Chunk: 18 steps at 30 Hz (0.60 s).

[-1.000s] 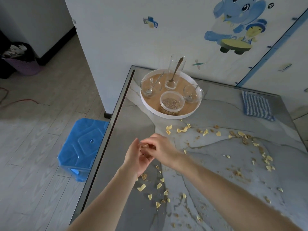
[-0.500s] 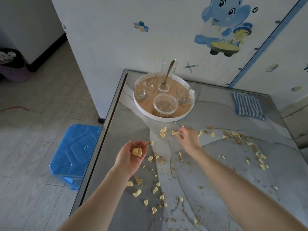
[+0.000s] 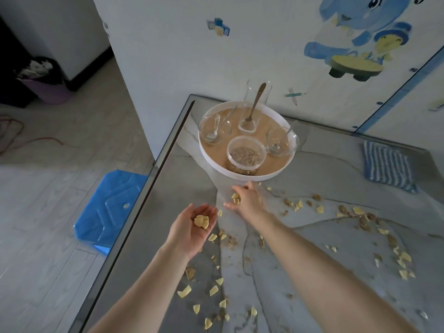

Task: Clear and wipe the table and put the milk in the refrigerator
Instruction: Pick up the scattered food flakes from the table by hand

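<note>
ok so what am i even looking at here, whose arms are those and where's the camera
No machine here: these are a person's two bare arms, filmed by one wide-angle camera worn on their head, looking down at a table. The left hand is cupped palm up with a few yellow flakes lying in it. The right hand reaches over more flakes beside a round white tray of glasses and spoons; whether it pinches one is unclear. Flakes and crumbs litter the table, and a blue striped cloth lies at the right.

Left hand [image 3: 192,227]: palm up, fingers loosely cupped. Right hand [image 3: 248,200]: arm extended forward, palm down, thumb and forefinger spread; grip unclear, possibly pinching.
</note>
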### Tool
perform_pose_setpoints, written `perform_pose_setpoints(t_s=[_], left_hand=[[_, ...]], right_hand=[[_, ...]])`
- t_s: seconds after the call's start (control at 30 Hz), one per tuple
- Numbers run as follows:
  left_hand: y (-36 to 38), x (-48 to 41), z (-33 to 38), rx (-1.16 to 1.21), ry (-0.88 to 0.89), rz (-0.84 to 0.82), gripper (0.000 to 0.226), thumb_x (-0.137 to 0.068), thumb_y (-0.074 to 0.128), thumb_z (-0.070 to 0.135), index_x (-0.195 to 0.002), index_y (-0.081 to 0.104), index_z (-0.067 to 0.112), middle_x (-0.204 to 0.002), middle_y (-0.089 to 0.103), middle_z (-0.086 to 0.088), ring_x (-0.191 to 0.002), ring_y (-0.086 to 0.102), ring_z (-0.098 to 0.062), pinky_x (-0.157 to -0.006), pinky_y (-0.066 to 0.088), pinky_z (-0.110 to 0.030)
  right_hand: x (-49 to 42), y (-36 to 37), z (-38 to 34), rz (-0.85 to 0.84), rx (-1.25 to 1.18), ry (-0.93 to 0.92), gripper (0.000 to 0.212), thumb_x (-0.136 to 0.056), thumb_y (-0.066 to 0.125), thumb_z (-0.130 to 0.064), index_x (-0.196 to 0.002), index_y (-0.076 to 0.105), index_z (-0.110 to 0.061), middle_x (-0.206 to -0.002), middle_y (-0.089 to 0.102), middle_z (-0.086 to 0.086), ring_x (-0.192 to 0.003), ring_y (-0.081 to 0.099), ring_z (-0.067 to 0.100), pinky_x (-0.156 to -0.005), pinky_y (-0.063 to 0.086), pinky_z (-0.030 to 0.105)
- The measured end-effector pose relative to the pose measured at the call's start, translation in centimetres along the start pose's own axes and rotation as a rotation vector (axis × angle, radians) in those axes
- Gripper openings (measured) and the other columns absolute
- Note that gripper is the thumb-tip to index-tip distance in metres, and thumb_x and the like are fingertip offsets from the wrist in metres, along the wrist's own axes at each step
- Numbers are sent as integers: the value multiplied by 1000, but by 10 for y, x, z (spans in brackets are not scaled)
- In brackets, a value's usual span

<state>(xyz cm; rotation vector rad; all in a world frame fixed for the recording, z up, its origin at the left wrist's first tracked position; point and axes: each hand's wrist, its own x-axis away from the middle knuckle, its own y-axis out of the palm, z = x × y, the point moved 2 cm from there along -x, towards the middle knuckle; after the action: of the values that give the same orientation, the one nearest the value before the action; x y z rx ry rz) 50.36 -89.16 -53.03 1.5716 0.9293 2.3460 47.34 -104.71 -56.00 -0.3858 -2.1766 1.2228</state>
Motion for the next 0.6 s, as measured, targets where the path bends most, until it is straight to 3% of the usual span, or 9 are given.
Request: perform_pose_setpoints(t_s=[0.13,0.3,0.37,0.47,0.53,0.6], left_hand=[[0,-1,-3,2,3,9,36,-100,33,22,-85,54,-4,-83,58,-18,-78,58,-26,-53,57,-32],[-6,-1,-7,-13,-8,8,35,-99,35,24,-86,55,-2,-85,60,-17,-79,61,-25,-58,57,-30],[-5,1,-12,-30,-14,5,35,-99,36,25,-87,55,-2,-86,60,-17,-78,61,-25,-60,57,-29],[-1,6,-21,-58,-36,-9,39,-99,34,29,-91,56,-2,-90,61,-17,-82,60,-25,-74,54,-32],[2,11,-29,-72,-53,-32,41,-99,33,31,-97,57,-2,-93,62,-17,-84,60,-25,-83,48,-35],[4,15,-36,-76,-55,-69,41,-99,32,31,-99,58,-1,-86,65,-15,-83,60,-23,-80,50,-35]], right_hand=[[1,2,5,-14,-35,-101,28,-88,56,-21,-115,59,-13,-119,46,11,-108,51,26,-88,39,28],[3,-7,11,25,-82,-138,21,-86,59,-15,-101,67,-3,-107,62,17,-98,57,27,-79,40,27],[8,-16,7,69,-222,-113,19,-85,62,-15,-95,67,1,-89,67,13,-80,59,21,-70,40,26],[29,-31,-8,34,-504,-101,19,-83,65,-12,-92,65,5,-71,62,5,-59,56,15,-68,54,36],[48,-36,-24,-19,-542,-163,18,-83,65,-12,-92,66,3,-72,63,4,-62,57,14,-71,54,35],[70,-38,-39,-51,-433,-241,18,-82,65,-15,-95,68,-3,-87,68,9,-77,60,15,-77,48,28]])
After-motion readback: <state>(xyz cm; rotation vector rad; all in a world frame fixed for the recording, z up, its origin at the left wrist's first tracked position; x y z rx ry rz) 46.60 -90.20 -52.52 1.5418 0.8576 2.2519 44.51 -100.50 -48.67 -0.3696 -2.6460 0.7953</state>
